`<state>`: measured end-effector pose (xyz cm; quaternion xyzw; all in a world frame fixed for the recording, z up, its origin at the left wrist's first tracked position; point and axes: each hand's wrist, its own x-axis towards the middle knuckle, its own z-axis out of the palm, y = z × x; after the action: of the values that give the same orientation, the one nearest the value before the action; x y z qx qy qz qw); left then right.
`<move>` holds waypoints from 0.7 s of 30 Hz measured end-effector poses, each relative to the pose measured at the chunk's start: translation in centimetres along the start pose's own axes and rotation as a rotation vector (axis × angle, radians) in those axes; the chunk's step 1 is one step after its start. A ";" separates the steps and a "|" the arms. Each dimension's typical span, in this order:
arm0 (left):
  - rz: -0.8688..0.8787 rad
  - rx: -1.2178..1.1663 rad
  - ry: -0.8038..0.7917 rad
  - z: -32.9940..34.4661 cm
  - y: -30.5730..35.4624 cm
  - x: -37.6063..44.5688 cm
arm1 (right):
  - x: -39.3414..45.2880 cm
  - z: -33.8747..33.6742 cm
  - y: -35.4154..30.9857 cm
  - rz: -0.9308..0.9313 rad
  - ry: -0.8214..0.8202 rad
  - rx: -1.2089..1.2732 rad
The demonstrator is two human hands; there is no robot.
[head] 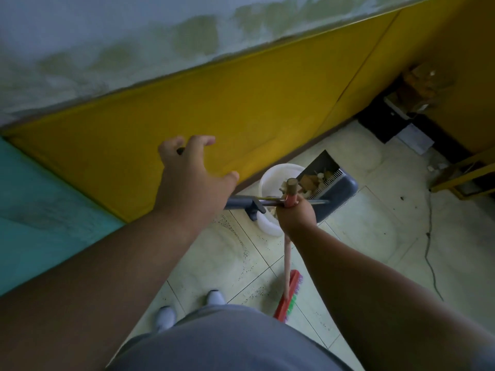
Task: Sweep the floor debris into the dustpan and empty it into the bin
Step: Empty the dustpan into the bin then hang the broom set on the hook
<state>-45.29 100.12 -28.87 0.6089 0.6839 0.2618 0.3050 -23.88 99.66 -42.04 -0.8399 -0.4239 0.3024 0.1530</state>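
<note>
A grey dustpan [338, 189] hangs tilted over a white bin [270, 180] by the yellow wall, with brown and pale debris [310, 180] in its mouth. Its thin rod and grey grip [242, 204] run left from it. My right hand [296, 214] grips the top of the wooden broom handle [291, 186] where the dustpan rod crosses it. The red broom head [288, 297] with its coloured bristles rests on the tiles near my feet. My left hand [191, 172] is raised in front of the wall with fingers spread, just left of the grey grip; a small dark tip shows between two fingers.
A yellow wall panel [241, 108] and a teal panel [34, 210] line the left. Dark furniture with clutter [401, 111] and a yellow frame [460, 174] stand at the right. A thin cable [428, 245] trails over the speckled tiles. My white shoes [166, 317] are below.
</note>
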 end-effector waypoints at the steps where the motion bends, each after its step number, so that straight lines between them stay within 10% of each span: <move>1: 0.090 0.109 -0.003 0.1 0.0 -0.3 | 0.1 0.1 0.1 0.005 0.001 0.000; 15: 0.416 1.034 -0.626 -3.2 3.0 -0.8 | 0.5 1.9 1.3 -0.004 -0.110 -0.132; 21: 0.232 0.903 -0.778 -1.7 2.5 -1.3 | 0.7 1.5 0.5 0.029 -0.095 -0.040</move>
<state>-44.80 99.17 -25.75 0.7997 0.4949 -0.2643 0.2135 -24.24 99.94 -43.73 -0.8335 -0.4243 0.3359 0.1116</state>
